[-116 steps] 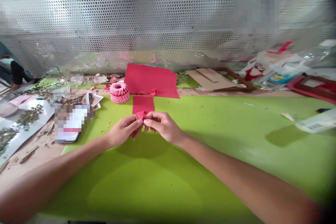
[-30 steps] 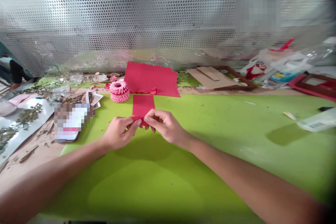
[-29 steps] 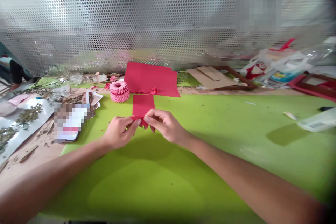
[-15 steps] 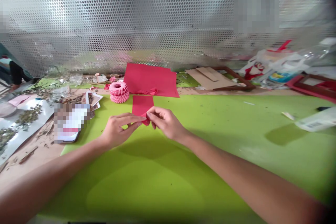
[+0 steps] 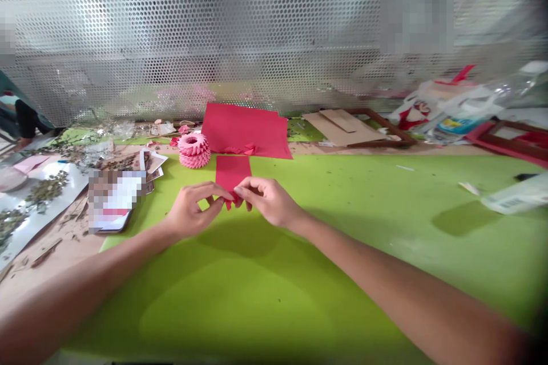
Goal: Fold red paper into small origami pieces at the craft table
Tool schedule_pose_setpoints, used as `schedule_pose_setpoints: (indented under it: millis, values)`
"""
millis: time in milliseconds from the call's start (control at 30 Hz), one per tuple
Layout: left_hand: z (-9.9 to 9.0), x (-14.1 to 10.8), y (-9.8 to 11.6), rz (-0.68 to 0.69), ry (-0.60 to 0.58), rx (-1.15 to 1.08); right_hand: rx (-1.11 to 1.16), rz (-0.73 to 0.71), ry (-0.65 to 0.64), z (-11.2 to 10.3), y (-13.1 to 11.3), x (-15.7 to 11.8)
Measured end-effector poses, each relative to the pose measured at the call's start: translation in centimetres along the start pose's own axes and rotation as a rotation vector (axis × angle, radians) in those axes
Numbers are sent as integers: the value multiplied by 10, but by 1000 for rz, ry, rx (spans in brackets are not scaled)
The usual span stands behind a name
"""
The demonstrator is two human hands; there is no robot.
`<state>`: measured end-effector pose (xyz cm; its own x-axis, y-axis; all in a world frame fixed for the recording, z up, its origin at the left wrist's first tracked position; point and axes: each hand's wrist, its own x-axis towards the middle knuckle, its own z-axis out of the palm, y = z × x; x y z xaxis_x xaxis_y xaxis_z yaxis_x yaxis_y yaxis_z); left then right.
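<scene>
Between my two hands is a small folded piece of red paper (image 5: 230, 201). My left hand (image 5: 194, 208) pinches its left side with thumb and index finger. The fingertips of my right hand (image 5: 269, 199) are closed on its right side. Just behind my hands a flat red paper rectangle (image 5: 233, 170) lies on the green table top (image 5: 240, 296); its near edge is hidden. Farther back are a larger red sheet (image 5: 246, 125) and a pink ring of folded paper pieces (image 5: 194, 151). The exact folds of the small piece are too small to make out.
A phone (image 5: 117, 202) and some photo cards (image 5: 153, 165) lie at the left, beside dried plant bits. Cardboard (image 5: 342, 127), a plastic bag (image 5: 456, 108) and a red frame (image 5: 514, 140) stand at the back right. A translucent bottle (image 5: 520, 195) lies at the right. A perforated metal panel (image 5: 257, 28) rises behind.
Both hands have shifted slightly, and the small red piece has moved a little left and turned, with its points now showing below the fingers. The other things have stayed put.
</scene>
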<state>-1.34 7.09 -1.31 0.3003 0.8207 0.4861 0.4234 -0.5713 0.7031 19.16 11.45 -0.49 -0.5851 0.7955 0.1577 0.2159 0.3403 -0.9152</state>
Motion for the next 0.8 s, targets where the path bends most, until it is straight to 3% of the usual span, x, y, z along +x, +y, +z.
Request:
schedule_pose_setpoints:
  millis: [200, 367, 467, 633, 800]
  values:
    - [4, -3, 3, -287, -34, -167, -67, -22, 122, 6, -2, -5]
    - [7, -1, -2, -388, -136, -131, -163, -56, 197, 6, -3, -6]
    - [8, 1, -6, -384, -165, -154, -165, -61, 144, 3, 1, -4]
    - [7, 2, -6, -362, -168, -150, -155, -26, -84, 0, 7, -1]
    - [6, 2, -7, -353, -181, -130, -118, 0, -106, 2, 8, -2]
